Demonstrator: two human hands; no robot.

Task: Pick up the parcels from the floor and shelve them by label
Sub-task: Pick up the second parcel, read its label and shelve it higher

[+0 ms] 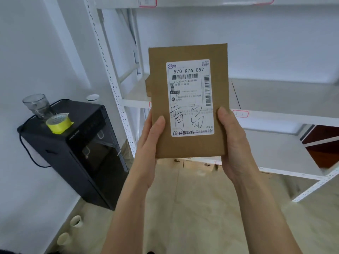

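A flat brown cardboard parcel (159,79) is held upright in front of me, its face toward the camera. A white shipping label (190,98) on it reads 570 K76 057 and carries handwritten black characters. My left hand (149,143) grips the parcel's lower left edge, thumb on the front. My right hand (233,142) grips the lower right edge the same way. Behind the parcel stands a white metal shelving unit (275,96) with bare shelves and small red-outlined tags (240,114) on the shelf fronts.
A black water dispenser (82,149) stands left of the shelving, with a glass cup (37,105) and a yellow tape roll (58,123) on top. Two pale cups (76,219) sit on the beige floor by the white wall. The lower shelf corner (311,187) juts out at right.
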